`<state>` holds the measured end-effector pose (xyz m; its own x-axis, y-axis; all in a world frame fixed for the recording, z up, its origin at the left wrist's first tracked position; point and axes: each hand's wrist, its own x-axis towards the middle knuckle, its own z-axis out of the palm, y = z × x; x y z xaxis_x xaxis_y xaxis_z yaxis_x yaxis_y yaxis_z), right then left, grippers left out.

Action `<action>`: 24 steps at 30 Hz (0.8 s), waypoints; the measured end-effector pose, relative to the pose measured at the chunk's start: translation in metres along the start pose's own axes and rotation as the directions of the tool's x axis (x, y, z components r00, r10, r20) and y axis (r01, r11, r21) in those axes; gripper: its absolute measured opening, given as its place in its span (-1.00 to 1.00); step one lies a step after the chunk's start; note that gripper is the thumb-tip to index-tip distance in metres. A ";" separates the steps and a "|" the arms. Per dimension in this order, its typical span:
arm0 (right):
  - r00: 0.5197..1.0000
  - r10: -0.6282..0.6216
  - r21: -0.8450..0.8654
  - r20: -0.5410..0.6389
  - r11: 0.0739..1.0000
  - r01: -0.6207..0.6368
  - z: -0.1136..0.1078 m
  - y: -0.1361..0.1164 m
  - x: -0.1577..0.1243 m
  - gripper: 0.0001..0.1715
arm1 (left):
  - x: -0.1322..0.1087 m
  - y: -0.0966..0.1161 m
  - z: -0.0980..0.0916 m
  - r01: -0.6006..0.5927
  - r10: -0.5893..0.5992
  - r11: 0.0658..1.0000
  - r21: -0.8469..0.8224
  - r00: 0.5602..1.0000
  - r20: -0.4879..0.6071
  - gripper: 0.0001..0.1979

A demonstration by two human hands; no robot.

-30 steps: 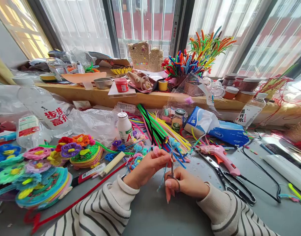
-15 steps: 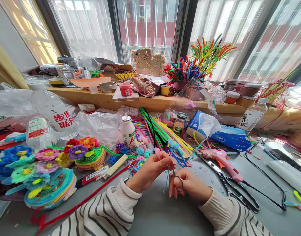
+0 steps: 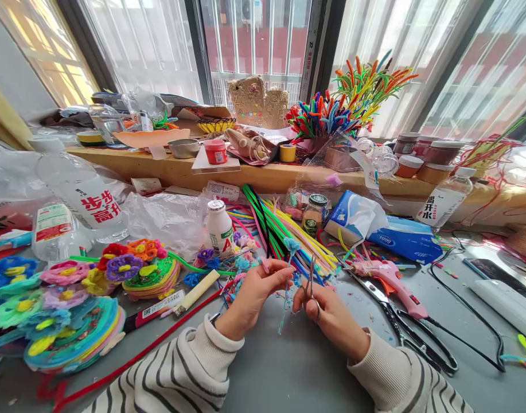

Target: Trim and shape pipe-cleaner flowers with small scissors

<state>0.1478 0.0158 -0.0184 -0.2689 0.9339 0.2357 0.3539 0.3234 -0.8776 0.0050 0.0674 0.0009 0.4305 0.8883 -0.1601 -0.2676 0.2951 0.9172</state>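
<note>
Your left hand (image 3: 252, 298) angles inward above the middle of the table (image 3: 288, 378), pinching a blue flower (image 3: 292, 245) upright by its stem between thumb and fingertips. Your right hand (image 3: 335, 321) grips scissors (image 3: 311, 280), blades pointing up, near the stem but apart from it. Pipe cleaners (image 3: 273, 226) crowd the space behind, toward the back edge; a glue gun (image 3: 394, 281) and shears (image 3: 389, 312) lie rightward, fuzzy flowers (image 3: 65, 272) fill the left edge.

We have a small, fuzzy light-blue flower (image 3: 292, 245) upright in our left fingers (image 3: 281, 279), its thin blue stem (image 3: 284, 314) running down below them. Our small metal scissors (image 3: 312, 278) point upward in our right fingers (image 3: 300, 297), near the stem but apart from it.
</note>
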 end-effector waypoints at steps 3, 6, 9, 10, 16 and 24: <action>1.000 -0.005 -0.090 -0.006 0.996 0.004 0.002 -0.002 -0.001 -0.24 | -0.002 0.001 0.002 0.005 -0.006 1.000 0.022 0.997 0.073 -0.85; 1.000 -0.009 -0.187 -0.010 0.982 0.007 0.004 0.002 -0.002 -0.26 | -0.002 0.001 0.001 0.006 -0.011 0.999 0.039 0.992 0.129 -0.83; 1.000 0.004 -0.234 -0.020 0.972 -0.009 0.005 0.007 -0.002 -0.32 | 0.000 -0.001 -0.001 0.004 -0.012 0.998 0.055 0.989 0.147 -0.82; 1.000 0.006 -0.241 -0.024 0.970 -0.011 0.005 0.008 -0.002 -0.34 | 0.000 -0.002 -0.001 0.003 -0.011 0.999 0.053 0.988 0.152 -0.82; 0.999 -0.018 -0.262 -0.050 0.965 0.004 0.004 0.005 -0.001 -0.34 | 0.000 -0.002 -0.001 -0.011 0.004 0.999 0.049 0.992 0.128 -0.83; 0.997 -0.010 -0.377 -0.080 0.926 -0.021 0.003 0.008 -0.001 -0.41 | 0.000 -0.002 0.000 0.004 -0.013 0.998 0.069 0.991 0.133 -0.81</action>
<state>0.1481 0.0170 -0.0267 -0.1997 0.9399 0.2771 0.6710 0.3372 -0.6603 0.0056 0.0663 -0.0008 0.5450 0.8295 -0.1225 -0.2056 0.2739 0.9395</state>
